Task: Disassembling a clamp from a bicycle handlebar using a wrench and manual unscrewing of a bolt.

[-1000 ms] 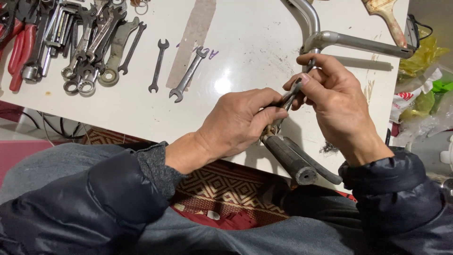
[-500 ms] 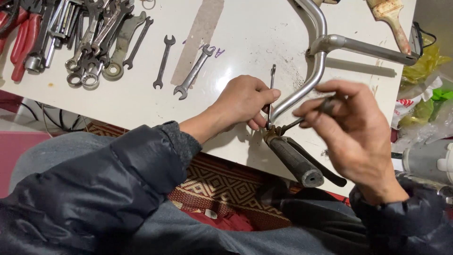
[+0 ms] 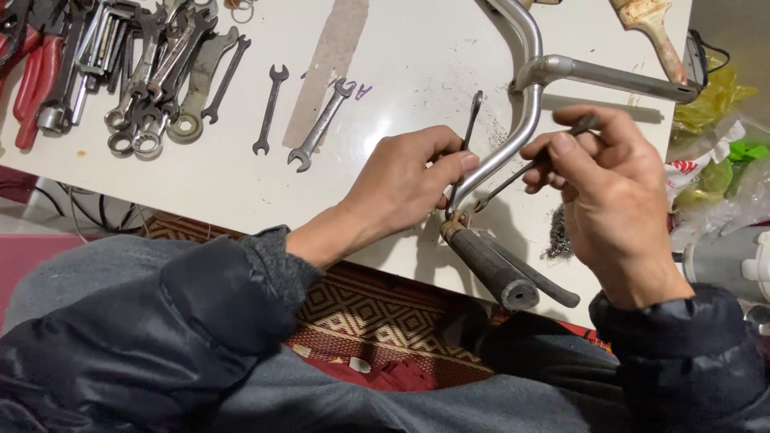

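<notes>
Two hands [image 3: 401,180] [image 3: 613,188], one handlebar [image 3: 525,120], one paintbrush [image 3: 650,32]

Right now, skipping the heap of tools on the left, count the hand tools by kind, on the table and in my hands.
Slim wrenches held: 2
Open-end wrenches lying loose: 2
Paintbrush: 1
Total: 5

A heap of wrenches [image 3: 152,72] and red pliers [image 3: 32,76] lies on the white surface [image 3: 401,72], with a paintbrush [image 3: 654,36] well apart.
</notes>
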